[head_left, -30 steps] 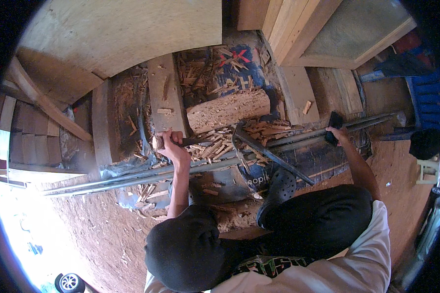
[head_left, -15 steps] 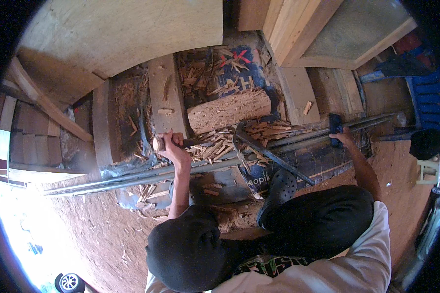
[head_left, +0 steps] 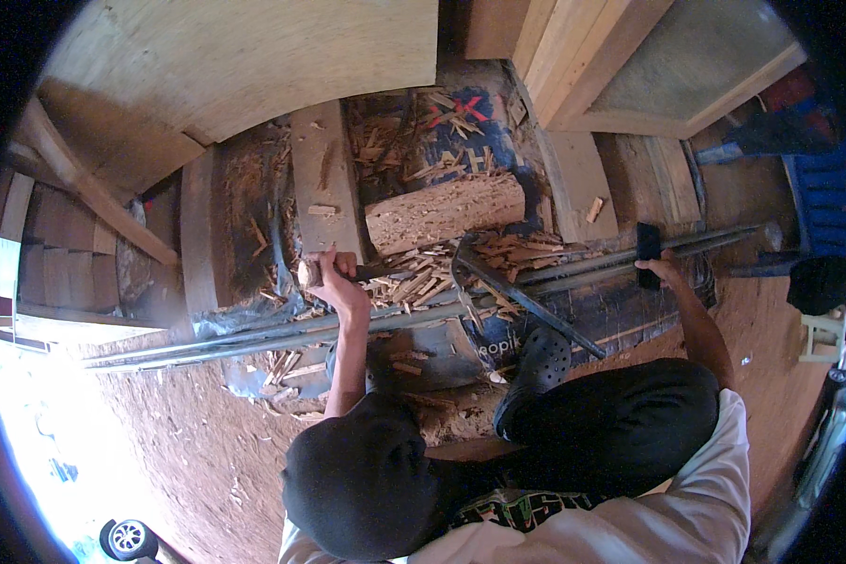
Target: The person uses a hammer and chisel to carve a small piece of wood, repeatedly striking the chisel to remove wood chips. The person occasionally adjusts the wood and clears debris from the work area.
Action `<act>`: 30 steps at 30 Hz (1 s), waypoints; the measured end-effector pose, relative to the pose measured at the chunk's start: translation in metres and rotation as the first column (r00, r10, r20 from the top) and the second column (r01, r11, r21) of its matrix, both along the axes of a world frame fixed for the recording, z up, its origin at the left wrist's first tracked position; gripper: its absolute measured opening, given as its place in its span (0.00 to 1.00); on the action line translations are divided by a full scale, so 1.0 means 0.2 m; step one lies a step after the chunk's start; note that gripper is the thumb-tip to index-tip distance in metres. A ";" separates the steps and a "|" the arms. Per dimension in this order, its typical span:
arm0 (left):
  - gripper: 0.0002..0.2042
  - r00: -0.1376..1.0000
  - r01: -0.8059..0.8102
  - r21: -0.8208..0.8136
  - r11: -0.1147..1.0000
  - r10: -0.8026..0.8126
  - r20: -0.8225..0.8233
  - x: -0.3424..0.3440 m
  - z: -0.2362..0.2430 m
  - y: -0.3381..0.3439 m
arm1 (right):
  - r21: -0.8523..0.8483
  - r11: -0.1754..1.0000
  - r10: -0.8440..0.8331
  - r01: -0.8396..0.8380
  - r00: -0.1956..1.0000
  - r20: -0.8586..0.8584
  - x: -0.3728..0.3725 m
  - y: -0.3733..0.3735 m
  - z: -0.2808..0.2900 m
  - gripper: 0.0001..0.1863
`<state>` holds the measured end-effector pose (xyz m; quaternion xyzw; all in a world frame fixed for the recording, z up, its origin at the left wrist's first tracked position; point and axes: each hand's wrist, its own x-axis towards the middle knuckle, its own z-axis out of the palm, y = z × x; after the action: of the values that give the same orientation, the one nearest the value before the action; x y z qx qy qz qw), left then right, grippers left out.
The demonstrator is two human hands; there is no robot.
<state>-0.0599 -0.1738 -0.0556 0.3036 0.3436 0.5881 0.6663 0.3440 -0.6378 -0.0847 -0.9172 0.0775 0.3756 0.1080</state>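
Observation:
My left hand [head_left: 340, 277] is closed round the wooden handle [head_left: 309, 273] of a dark-bladed tool, whose blade points right among pale splinters. My right hand [head_left: 669, 270] grips a black phone-like rectangle [head_left: 647, 242] upright over the metal pipes [head_left: 724, 242], at the right. A pitted, weathered log [head_left: 446, 209] lies between the hands, beyond a pile of wood chips [head_left: 418, 282]. A long dark bent metal bar [head_left: 545, 315] crosses the pipes near my sandalled foot [head_left: 536, 381].
Boards [head_left: 329, 179] and printed sheeting [head_left: 475, 132] lie beyond, beneath plywood [head_left: 235, 56] and a wooden frame [head_left: 602, 56]. Blue plastic ribbed objects [head_left: 822, 202] and a pale stool [head_left: 813, 336] stand at the right. A wheel [head_left: 129, 540] shows lower left, beside bare earth [head_left: 188, 442].
My right hand and the black rectangle have shifted slightly right and down. My left hand keeps its grip on the handle; the view has shifted a little.

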 end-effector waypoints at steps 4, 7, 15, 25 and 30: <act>0.09 1.000 -0.007 0.005 1.000 0.007 0.027 0.00 -0.01 0.00 | -0.022 1.000 0.001 -0.001 1.000 0.010 0.00 0.02 0.01 0.48; 0.09 0.999 -0.038 0.014 0.999 0.039 -0.021 0.00 -0.01 -0.01 | -0.054 0.998 0.038 -0.032 0.993 0.109 -0.02 0.04 0.02 0.44; 0.10 0.997 -0.019 -0.003 1.000 0.019 -0.071 0.01 0.05 -0.03 | -0.128 0.991 0.043 -0.027 0.991 0.127 -0.03 0.06 0.02 0.40; 0.10 0.998 -0.015 -0.016 1.000 0.014 -0.056 0.01 0.07 -0.03 | -0.118 0.992 0.042 -0.040 0.999 0.013 0.03 -0.01 -0.05 0.41; 0.10 0.998 -0.029 -0.026 0.999 0.028 -0.057 0.01 0.07 -0.04 | -0.110 0.994 -0.011 -0.006 0.988 -0.154 0.06 0.00 -0.06 0.47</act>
<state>-0.0571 -0.1816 -0.0425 0.3062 0.3743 0.5842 0.6518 0.3552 -0.6375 -0.0959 -0.8897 0.1073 0.4407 0.0516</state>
